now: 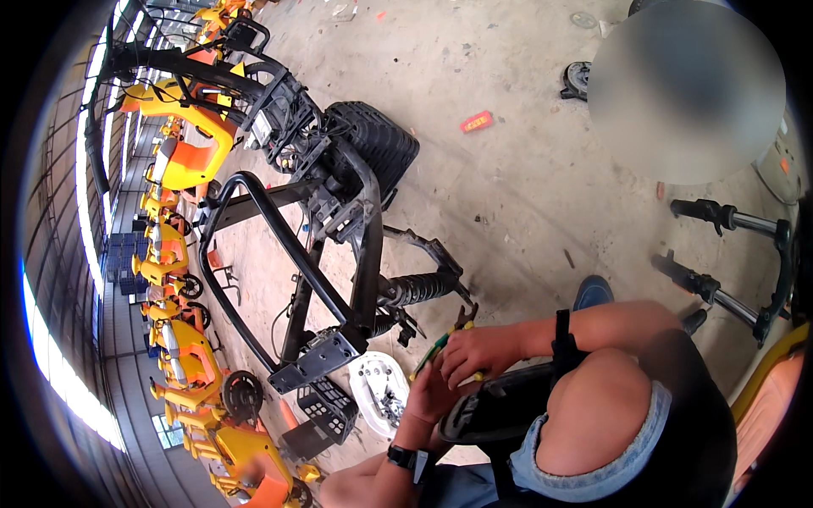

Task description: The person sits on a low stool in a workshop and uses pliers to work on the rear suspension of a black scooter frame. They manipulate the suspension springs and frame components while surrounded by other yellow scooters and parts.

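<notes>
Pliers (435,349) in the right hand (476,350)

Yellow scooters (169,250) line 9 o'clock; a bare black frame (295,245) stands at 10. At 6 lie a white tray (366,381) of small parts and the left hand (430,394), fingers bent by the handles — gripping or not, I cannot tell. The right wraps the pliers at 5 o'clock; a fork (754,223) lies at 3.

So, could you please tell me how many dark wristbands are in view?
2: a watch-like band on the wrist behind the left hand, and a black strap on the wrist behind the right hand. Others may be hidden from this view.
</notes>
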A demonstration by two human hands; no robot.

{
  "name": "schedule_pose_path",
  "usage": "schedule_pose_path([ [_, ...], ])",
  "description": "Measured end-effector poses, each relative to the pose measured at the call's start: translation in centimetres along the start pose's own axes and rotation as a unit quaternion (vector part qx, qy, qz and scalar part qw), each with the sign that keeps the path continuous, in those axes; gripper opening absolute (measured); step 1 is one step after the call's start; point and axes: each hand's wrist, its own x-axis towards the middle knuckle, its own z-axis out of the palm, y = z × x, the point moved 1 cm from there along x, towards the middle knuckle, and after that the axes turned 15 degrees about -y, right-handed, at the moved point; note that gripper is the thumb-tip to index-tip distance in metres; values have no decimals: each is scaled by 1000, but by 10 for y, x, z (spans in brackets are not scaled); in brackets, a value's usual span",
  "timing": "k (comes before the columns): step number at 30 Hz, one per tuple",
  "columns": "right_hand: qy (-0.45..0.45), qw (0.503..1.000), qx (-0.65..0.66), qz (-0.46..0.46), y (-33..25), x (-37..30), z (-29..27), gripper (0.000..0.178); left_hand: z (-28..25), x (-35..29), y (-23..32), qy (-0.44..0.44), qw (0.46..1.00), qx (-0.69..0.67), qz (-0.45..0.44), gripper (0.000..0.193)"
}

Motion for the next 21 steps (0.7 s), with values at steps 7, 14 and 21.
schedule_pose_path([
  [7,43,994,2,-99,-15,17,2,34,-88,-39,1,96,972,-212,40,67],
  [14,47,991,-55,-113,-12,20,16,12,-3,-14,-8,151,970,-192,3,52],
  [21,-67,985,-134,-81,1,15,25,15,-17,-11,-17,141,963,-231,5,32],
])
